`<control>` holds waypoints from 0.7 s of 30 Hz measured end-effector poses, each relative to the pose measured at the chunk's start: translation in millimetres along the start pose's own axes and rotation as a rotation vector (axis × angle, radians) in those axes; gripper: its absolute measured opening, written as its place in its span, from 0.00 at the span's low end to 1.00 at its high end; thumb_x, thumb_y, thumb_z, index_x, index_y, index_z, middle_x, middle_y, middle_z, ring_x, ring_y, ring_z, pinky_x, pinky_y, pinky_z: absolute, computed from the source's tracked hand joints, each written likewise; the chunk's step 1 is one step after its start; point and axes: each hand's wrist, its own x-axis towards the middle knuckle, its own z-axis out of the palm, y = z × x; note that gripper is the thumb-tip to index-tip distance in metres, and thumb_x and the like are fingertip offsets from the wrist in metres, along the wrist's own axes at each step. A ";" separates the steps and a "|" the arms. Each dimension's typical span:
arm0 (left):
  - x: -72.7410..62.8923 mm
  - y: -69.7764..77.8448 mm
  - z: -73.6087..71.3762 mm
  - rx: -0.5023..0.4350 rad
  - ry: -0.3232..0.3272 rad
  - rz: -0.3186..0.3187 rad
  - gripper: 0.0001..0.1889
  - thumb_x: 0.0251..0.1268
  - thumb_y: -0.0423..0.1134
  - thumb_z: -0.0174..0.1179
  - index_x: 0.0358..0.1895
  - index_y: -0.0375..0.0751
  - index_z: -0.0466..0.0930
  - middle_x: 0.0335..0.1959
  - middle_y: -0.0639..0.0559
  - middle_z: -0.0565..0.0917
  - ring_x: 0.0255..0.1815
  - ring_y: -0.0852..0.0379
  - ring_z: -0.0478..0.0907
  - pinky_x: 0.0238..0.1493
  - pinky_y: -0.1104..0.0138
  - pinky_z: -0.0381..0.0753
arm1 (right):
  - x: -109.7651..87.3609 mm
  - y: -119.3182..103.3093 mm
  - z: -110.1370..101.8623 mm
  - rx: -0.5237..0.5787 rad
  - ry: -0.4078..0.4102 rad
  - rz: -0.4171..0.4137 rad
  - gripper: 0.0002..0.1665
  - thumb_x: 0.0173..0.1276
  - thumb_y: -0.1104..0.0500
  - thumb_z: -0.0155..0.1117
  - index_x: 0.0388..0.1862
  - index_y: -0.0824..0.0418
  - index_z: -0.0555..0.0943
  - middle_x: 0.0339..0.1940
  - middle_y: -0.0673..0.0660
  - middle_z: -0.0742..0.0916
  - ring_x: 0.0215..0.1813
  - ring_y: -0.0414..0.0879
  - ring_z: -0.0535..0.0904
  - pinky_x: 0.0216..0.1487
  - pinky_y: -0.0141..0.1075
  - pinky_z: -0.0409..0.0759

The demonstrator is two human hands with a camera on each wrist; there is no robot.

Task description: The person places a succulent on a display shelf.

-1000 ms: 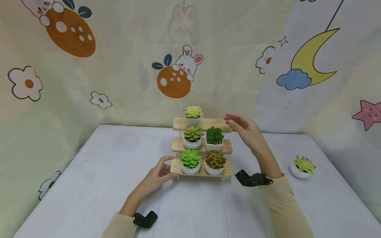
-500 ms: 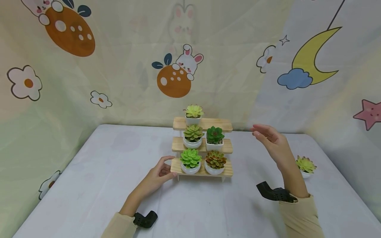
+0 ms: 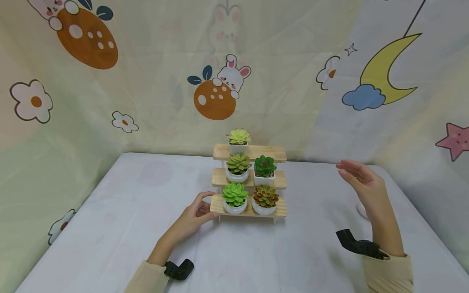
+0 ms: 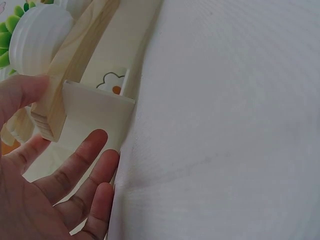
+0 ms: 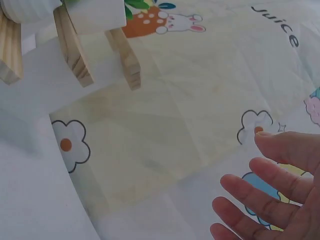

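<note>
A three-tier wooden plant stand (image 3: 279, 205) stands mid-table with small potted succulents on it. The left hand (image 3: 193, 213) pinches the left end of its lowest board; in the left wrist view the thumb (image 4: 25, 95) lies on the board, while the other fingers spread below. On the bottom tier are a bright green succulent (image 3: 235, 195) and a reddish-brown one (image 3: 265, 197). A pale green succulent (image 3: 238, 163) and a dark green one (image 3: 264, 167) share the middle tier. A yellow-green succulent (image 3: 239, 138) sits top left. The right hand (image 3: 366, 187), empty, hovers at the right with fingers loosely bent.
Behind the right wrist, a white pot (image 3: 362, 211) shows only its edge on the table (image 3: 234, 260). A patterned cloth backdrop (image 3: 154, 73) rises behind and at both sides. Black wrist cameras are strapped to both wrists.
The right hand has moved from beside the top tier away to the right, and its forearm now covers most of the pot there. The left hand and the stand have stayed put.
</note>
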 end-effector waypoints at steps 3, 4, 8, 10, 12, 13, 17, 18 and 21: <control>-0.1 0.4 -0.2 0.001 0.001 -0.002 0.30 0.60 0.50 0.62 0.64 0.62 0.60 0.44 0.49 0.79 0.42 0.58 0.77 0.46 0.63 0.74 | -1.7 4.6 -7.0 0.043 0.026 0.017 0.20 0.65 0.65 0.60 0.56 0.57 0.76 0.45 0.40 0.84 0.48 0.28 0.78 0.46 0.15 0.69; -0.1 0.7 -0.3 0.001 0.000 -0.002 0.30 0.60 0.49 0.62 0.64 0.61 0.60 0.44 0.49 0.79 0.42 0.58 0.77 0.47 0.63 0.74 | -1.9 5.7 -9.3 0.027 0.040 0.027 0.20 0.65 0.64 0.61 0.56 0.57 0.76 0.45 0.39 0.84 0.48 0.27 0.78 0.46 0.15 0.69; -0.6 2.1 -1.0 -0.004 -0.002 0.001 0.30 0.60 0.49 0.62 0.64 0.60 0.60 0.44 0.49 0.79 0.42 0.58 0.78 0.47 0.63 0.74 | -2.7 8.8 -17.5 -0.123 0.110 0.089 0.22 0.65 0.58 0.62 0.59 0.55 0.74 0.45 0.34 0.82 0.47 0.25 0.75 0.42 0.14 0.68; -0.6 2.2 -1.3 -0.005 -0.002 0.002 0.30 0.60 0.49 0.62 0.64 0.60 0.60 0.44 0.49 0.79 0.42 0.58 0.78 0.47 0.63 0.74 | -3.5 10.5 -21.9 -0.181 0.143 0.118 0.23 0.65 0.56 0.62 0.59 0.53 0.74 0.45 0.32 0.81 0.47 0.23 0.74 0.41 0.13 0.67; -0.6 2.1 -1.5 -0.003 -0.002 0.002 0.30 0.60 0.49 0.62 0.64 0.60 0.60 0.44 0.49 0.79 0.42 0.58 0.78 0.47 0.63 0.74 | -4.5 12.0 -26.9 -0.171 0.161 0.126 0.22 0.65 0.57 0.62 0.59 0.52 0.74 0.44 0.32 0.81 0.47 0.24 0.74 0.40 0.14 0.67; -0.7 2.0 -1.6 -0.001 -0.002 0.003 0.30 0.60 0.49 0.62 0.64 0.60 0.60 0.44 0.49 0.79 0.42 0.58 0.78 0.46 0.63 0.74 | -5.2 12.6 -29.5 -0.167 0.168 0.126 0.22 0.65 0.57 0.61 0.59 0.52 0.74 0.44 0.32 0.81 0.47 0.23 0.74 0.41 0.14 0.67; -0.5 1.6 -1.7 0.003 -0.004 0.007 0.30 0.60 0.48 0.62 0.64 0.59 0.59 0.44 0.49 0.79 0.42 0.58 0.77 0.46 0.63 0.74 | -7.3 14.0 -40.1 -0.121 0.210 0.148 0.24 0.65 0.58 0.62 0.61 0.52 0.73 0.43 0.32 0.81 0.46 0.23 0.74 0.44 0.12 0.67; -0.5 1.6 -1.7 0.000 -0.005 0.007 0.30 0.60 0.48 0.62 0.64 0.60 0.59 0.44 0.49 0.79 0.42 0.58 0.77 0.46 0.63 0.74 | -7.7 14.1 -42.4 -0.142 0.223 0.163 0.25 0.65 0.57 0.61 0.61 0.51 0.72 0.43 0.31 0.80 0.46 0.22 0.73 0.45 0.12 0.67; -0.3 1.7 -1.6 -0.002 -0.007 0.006 0.30 0.60 0.48 0.62 0.64 0.60 0.59 0.44 0.49 0.79 0.42 0.58 0.77 0.46 0.63 0.74 | -8.9 14.7 -48.8 -0.191 0.251 0.212 0.27 0.65 0.54 0.61 0.63 0.49 0.71 0.43 0.29 0.79 0.46 0.21 0.72 0.47 0.12 0.66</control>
